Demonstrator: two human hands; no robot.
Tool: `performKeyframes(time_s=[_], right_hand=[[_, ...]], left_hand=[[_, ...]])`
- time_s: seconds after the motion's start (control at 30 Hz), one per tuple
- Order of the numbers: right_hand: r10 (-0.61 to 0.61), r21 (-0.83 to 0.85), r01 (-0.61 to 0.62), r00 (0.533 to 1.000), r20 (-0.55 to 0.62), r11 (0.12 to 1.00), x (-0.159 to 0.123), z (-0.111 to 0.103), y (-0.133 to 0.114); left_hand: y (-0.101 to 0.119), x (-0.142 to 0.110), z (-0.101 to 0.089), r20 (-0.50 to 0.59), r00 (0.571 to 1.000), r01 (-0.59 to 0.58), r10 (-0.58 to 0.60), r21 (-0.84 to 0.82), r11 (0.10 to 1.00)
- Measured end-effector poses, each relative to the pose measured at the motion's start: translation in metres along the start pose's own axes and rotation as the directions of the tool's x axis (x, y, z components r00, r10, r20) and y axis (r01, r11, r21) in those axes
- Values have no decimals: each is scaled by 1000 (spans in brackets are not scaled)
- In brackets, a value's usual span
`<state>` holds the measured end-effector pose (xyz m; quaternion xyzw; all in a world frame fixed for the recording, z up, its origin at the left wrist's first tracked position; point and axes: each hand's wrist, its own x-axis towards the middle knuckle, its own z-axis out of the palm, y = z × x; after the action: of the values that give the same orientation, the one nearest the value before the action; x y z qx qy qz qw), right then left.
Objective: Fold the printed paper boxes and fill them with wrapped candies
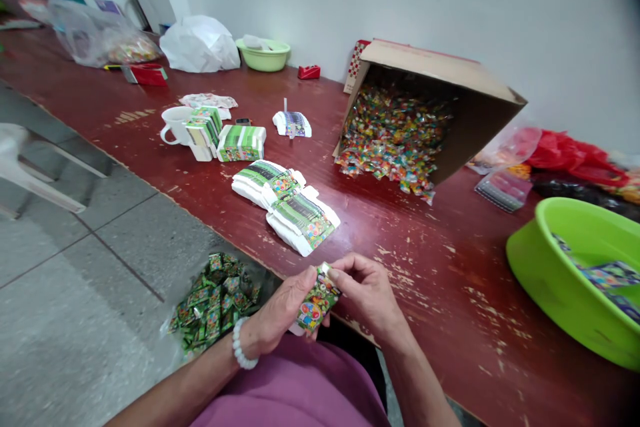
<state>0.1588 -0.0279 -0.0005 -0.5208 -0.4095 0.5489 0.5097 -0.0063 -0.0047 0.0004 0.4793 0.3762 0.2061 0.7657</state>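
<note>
A small green printed carton (316, 303) with colourful round pictures is held between my two hands, just past the table's near edge. My left hand (285, 307), a pale bead bracelet on its wrist, wraps the carton from the left. At the carton's top end, where a white flap shows, the thumb and fingers of my right hand (367, 290) pinch. Beyond my hands lie two fanned stacks of flat green cartons, the nearer stack (304, 217) and the farther stack (265, 181). Whether anything is inside the held carton is hidden.
A tipped cardboard box (480, 97) spills wrapped candies (395, 133) onto the red table (425, 247). At right stands a green basin (540, 267). More bundled cartons (243, 142) lean near a white mug (175, 125). Below left, a bag holds filled-looking green cartons (215, 300).
</note>
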Motion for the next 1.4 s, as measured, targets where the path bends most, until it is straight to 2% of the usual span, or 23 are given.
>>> performKeyframes(time_s=[0.07, 0.13, 0.23, 0.33, 0.4, 0.47, 0.57, 0.67, 0.83, 0.93, 1.07, 1.2, 1.27, 1.33, 1.37, 1.4], right_hand=[[28, 30, -28, 1000, 4, 999, -1, 1, 0], [-17, -42, 17, 1000, -9, 999, -3, 0, -2], [-200, -237, 196, 980, 9, 951, -7, -1, -5], [-356, -356, 361, 931, 84, 862, -10, -2, -7], [-427, -391, 432, 898, 106, 813, -12, -1, -7], [-472, -382, 471, 876, 98, 795, -13, 1, -6], [-439, -309, 431, 897, 47, 848, -13, 3, -5], [-407, -327, 385, 913, -1, 863, -13, 1, -6], [-434, -377, 433, 897, 86, 819, -12, -5, -9], [-448, -377, 454, 887, 109, 807, -12, -1, -6], [-525, -391, 492, 850, 26, 778, -15, 15, 8], [-486, -398, 460, 873, 40, 794, -17, 22, 19], [-452, -398, 454, 886, 105, 797, -12, 13, 19], [-416, -442, 424, 901, 120, 791, 4, -11, 16], [-396, -493, 382, 915, 80, 782, 17, -28, 14], [-398, -557, 323, 917, -15, 765, 33, -50, 12]], left_hand=[[0, 0, -2, 17, 1000, -25, 25, 9, 1000], [-1, -1, -3, 16, 1000, -27, 27, -18, 999], [-2, -1, -2, -4, 999, 37, -37, -101, 994], [-4, -2, 0, -13, 993, 115, -118, -132, 984], [-4, -2, 0, -17, 995, 97, -100, -111, 989], [-1, -2, -1, -9, 1000, 24, -25, -60, 998], [6, 0, -2, 31, 998, -55, 54, 33, 998], [11, 3, -3, 45, 998, -37, 34, 80, 996], [9, 3, -2, 23, 1000, -5, 2, 98, 995], [8, 2, -1, -7, 1000, 26, -26, 42, 999], [7, 1, 0, -88, 996, 22, -30, -85, 996], [5, 2, -1, -70, 993, 82, -95, -170, 982], [6, 5, -2, -41, 992, 108, -118, -195, 975], [6, 10, -3, -20, 993, 106, -114, -221, 969], [4, 13, -3, -23, 994, 102, -111, -227, 969], [2, 18, -4, -33, 993, 99, -110, -227, 969]])
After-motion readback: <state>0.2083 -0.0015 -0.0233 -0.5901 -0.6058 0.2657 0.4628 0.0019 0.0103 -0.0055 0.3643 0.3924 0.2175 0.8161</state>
